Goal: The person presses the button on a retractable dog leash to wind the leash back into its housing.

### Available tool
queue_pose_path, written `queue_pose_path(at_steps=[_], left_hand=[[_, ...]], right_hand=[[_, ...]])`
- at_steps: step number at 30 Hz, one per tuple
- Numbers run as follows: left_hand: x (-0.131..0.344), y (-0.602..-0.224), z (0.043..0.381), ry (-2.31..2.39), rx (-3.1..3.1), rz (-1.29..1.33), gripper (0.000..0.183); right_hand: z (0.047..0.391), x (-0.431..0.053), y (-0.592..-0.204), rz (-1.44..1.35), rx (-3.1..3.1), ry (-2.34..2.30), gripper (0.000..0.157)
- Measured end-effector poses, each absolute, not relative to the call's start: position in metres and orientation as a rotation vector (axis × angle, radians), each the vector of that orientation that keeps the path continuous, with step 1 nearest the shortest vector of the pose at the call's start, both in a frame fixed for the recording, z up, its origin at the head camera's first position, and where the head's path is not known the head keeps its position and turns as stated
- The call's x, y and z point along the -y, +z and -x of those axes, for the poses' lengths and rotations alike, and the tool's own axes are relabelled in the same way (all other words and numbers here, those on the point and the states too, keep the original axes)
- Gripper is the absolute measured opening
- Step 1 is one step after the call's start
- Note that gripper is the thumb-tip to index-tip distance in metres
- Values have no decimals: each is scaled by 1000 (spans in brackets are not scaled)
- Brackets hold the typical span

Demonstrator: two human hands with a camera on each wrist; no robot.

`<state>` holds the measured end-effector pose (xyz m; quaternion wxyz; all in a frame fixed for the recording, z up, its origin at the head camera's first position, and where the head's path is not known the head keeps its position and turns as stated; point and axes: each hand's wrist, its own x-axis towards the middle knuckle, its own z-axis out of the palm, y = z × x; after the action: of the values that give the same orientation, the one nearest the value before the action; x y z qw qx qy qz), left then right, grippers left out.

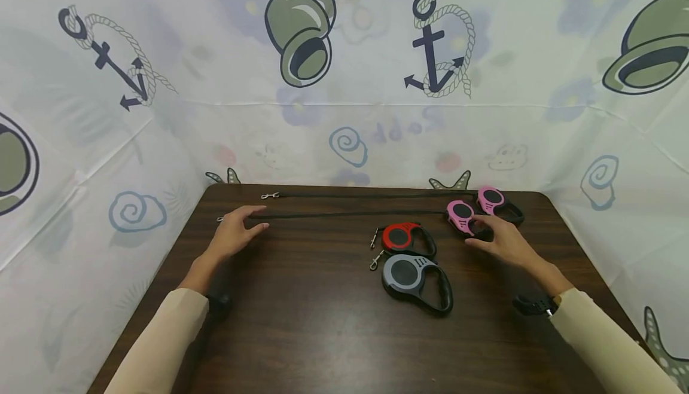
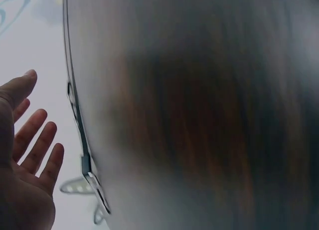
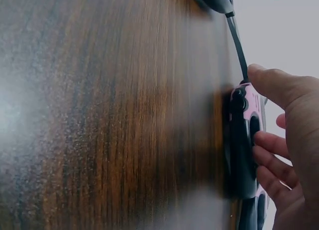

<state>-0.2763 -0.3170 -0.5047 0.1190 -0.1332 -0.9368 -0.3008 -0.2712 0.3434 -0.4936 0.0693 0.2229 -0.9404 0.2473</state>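
Note:
Two pink-and-black retractable dog leashes lie at the table's back right. Their black cords run leftward, the near cord past my left hand, the far cord to a metal clip. My left hand hovers over the near cord's clip end, thumb and fingers spread, holding nothing. At the nearer pink leash, my right hand has its fingertips right at the black handle and its thumb by the case. The farther pink leash sits just behind.
A red retractable leash and a larger grey one lie mid-table, right of centre, metal clips to their left. Patterned white cloth hangs behind and beside the dark wooden table.

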Motion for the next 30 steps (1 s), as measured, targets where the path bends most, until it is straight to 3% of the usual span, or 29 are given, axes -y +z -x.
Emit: queue_pose_path(at_steps=[12, 30], left_hand=[[354, -511, 280, -728, 2755, 357, 52], [357, -510, 297, -649, 2920, 268, 43]], right_hand=[[283, -344, -506, -672, 2859, 717, 69], [290, -341, -511, -692, 2837, 654, 65]])
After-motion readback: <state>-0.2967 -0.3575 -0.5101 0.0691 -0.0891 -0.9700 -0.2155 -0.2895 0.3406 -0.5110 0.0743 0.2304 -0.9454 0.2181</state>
